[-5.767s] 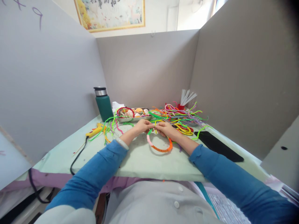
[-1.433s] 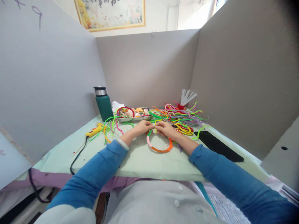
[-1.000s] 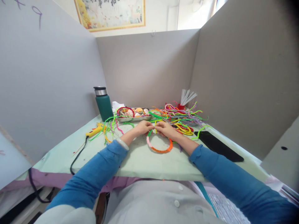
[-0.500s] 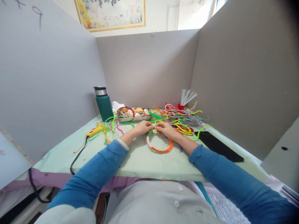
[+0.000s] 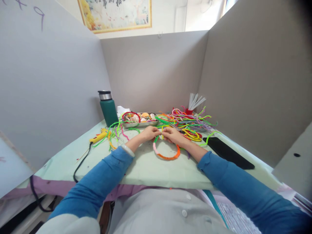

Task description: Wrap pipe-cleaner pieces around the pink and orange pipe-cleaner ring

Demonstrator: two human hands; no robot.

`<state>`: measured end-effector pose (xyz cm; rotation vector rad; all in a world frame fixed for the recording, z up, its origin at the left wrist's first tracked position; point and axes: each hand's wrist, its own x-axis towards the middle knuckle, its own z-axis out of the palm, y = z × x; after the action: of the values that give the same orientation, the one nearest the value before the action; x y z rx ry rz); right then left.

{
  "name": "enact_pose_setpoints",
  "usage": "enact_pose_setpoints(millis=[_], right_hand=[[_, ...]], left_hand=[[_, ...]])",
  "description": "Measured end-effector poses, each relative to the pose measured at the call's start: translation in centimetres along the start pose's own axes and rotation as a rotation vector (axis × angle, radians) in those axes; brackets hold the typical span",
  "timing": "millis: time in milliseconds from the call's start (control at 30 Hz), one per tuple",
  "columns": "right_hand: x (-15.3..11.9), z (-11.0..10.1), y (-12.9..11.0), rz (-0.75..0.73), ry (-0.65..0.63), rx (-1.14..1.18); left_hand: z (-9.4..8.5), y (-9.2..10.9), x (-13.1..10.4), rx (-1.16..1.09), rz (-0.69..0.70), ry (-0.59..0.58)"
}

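Observation:
A ring wrapped in orange, pink and green (image 5: 168,158) stands between my hands, its lower curve toward me. At its upper left, my left hand (image 5: 150,133) pinches the green end. My right hand (image 5: 171,134) is closed in a pinch at the ring's top, the two sets of fingertips nearly touching. A short yellow strand (image 5: 162,136) shows between them. What exactly lies inside each pinch is too small to tell.
Behind are a tray of shells (image 5: 143,123), a pile of fuzzy stems (image 5: 185,118) and white sticks in a red cup (image 5: 189,111). Left: green bottle (image 5: 109,112), yellow glue gun (image 5: 98,136) with black cord. Right: black flat object (image 5: 226,152).

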<state>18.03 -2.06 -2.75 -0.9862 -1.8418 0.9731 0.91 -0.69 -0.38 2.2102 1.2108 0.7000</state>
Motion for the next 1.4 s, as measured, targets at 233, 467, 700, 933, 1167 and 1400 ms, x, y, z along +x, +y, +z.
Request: enact_pose_setpoints(millis=[233,467,700,933,1167,1400], right_hand=[[0.00,0.02,0.02,0.000,-0.005,0.012],[0.01,0.02,0.05,0.006,-0.008,-0.003],[0.08,0.11,0.03,0.009,-0.005,-0.016],[0.12,0.03,0.14,0.013,-0.014,-0.048],[0.07,0.04,0.05,0.012,-0.016,-0.050],[-0.16,0.08,-0.39,0.012,-0.003,-0.094]], left_hand=[[0.09,-0.15,0.02,0.006,0.000,0.008],[0.03,0.06,-0.09,0.015,-0.002,0.008],[0.09,-0.10,0.06,0.000,-0.010,0.003],[0.07,-0.03,-0.03,0.006,-0.011,0.004],[0.01,0.28,-0.16,0.028,-0.005,0.010],[0.04,0.18,-0.05,0.052,0.002,0.024]])
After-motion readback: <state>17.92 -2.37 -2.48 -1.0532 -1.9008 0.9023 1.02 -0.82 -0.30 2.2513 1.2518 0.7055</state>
